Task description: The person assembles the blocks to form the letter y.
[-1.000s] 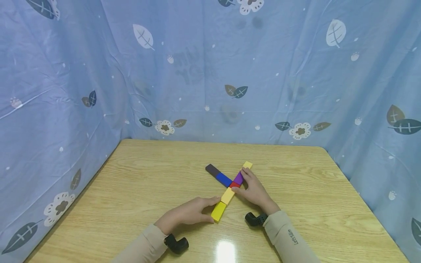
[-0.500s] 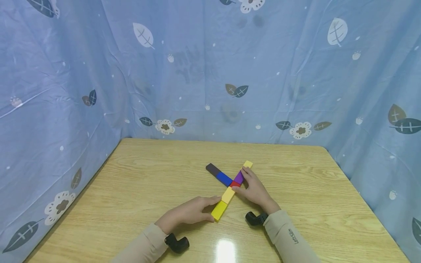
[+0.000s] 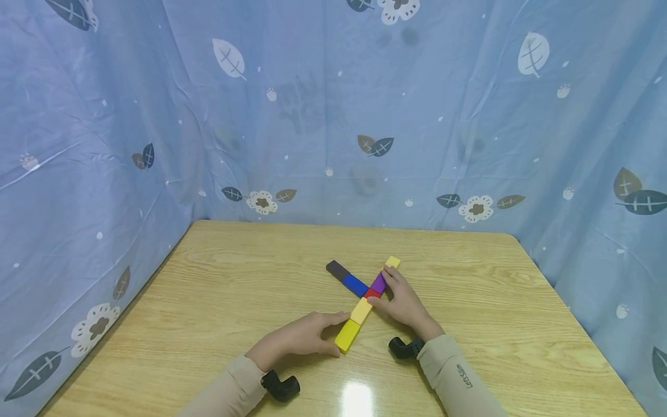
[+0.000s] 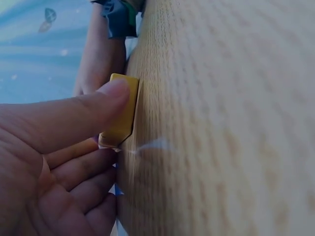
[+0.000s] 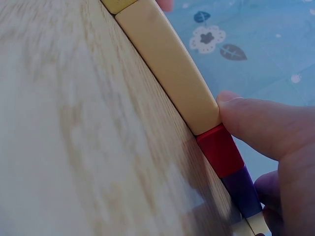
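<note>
Flat blocks form a diagonal row on the table: yellow block (image 3: 347, 336) nearest, then cream block (image 3: 362, 311), red block (image 3: 372, 293), purple block (image 3: 378, 283) and pale yellow block (image 3: 393, 262). A blue block (image 3: 355, 285) and a dark block (image 3: 337, 270) branch off to the left from the red one. At the near end, the left hand (image 3: 302, 335) pinches the yellow block, thumb (image 4: 115, 93) against it and index at its far corner. The right hand (image 3: 408, 304) rests on the row. Its thumb (image 5: 231, 105) touches the cream block beside the red; its other fingers reach the purple block.
The wooden table (image 3: 250, 266) extends around the blocks on all sides. A blue patterned curtain (image 3: 323, 104) hangs behind it and along both sides. Each wrist wears a black camera mount, one being the left mount (image 3: 280, 387).
</note>
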{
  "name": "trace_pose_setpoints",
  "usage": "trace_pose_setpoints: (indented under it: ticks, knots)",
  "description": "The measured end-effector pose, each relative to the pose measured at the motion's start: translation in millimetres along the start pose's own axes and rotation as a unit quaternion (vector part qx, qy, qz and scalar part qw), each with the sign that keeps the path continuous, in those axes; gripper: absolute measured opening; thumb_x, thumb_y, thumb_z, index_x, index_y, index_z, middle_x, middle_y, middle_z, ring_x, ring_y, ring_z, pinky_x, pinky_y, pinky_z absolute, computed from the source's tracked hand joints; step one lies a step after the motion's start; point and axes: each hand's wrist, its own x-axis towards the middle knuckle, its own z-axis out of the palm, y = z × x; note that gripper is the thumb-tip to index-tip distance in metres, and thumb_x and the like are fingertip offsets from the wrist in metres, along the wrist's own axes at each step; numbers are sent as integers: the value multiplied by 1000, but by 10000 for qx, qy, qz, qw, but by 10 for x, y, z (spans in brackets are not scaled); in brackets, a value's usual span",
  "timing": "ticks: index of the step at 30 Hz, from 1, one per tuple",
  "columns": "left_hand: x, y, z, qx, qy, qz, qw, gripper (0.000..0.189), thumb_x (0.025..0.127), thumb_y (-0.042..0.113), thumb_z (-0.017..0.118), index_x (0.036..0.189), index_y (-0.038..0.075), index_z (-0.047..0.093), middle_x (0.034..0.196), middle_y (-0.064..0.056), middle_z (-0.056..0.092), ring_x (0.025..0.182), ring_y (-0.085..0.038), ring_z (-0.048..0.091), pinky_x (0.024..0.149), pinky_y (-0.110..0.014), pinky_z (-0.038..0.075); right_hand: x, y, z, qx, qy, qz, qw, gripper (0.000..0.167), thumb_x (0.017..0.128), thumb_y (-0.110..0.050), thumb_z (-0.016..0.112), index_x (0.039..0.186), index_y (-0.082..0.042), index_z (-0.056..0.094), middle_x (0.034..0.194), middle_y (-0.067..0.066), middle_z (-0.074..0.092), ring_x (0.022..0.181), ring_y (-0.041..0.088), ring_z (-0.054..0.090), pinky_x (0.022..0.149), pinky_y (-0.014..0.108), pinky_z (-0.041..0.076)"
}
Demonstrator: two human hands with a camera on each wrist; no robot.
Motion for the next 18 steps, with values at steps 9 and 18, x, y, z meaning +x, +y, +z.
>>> trace_pose_setpoints:
  ticks: [9,18]
  knots:
    - [13,-15,-2,-185,84,55,9998,79,82,41,71,147,14,36,149,-1,40,137,-21,38,113,-40,33,7,31,18,30,18,-2,10000,88,84,-50,65,145,3,31,155,18,25,143,39,18,112,59,24]
    - [-15,-33,22,-361,149,74,9992,76,82,40,71,146,13,38,148,0,41,136,-20,39,112,-38,34,-66,70,70,379,230,-9,9990,88,83,-47,67,145,4,31,155,18,25,144,38,16,113,59,21]
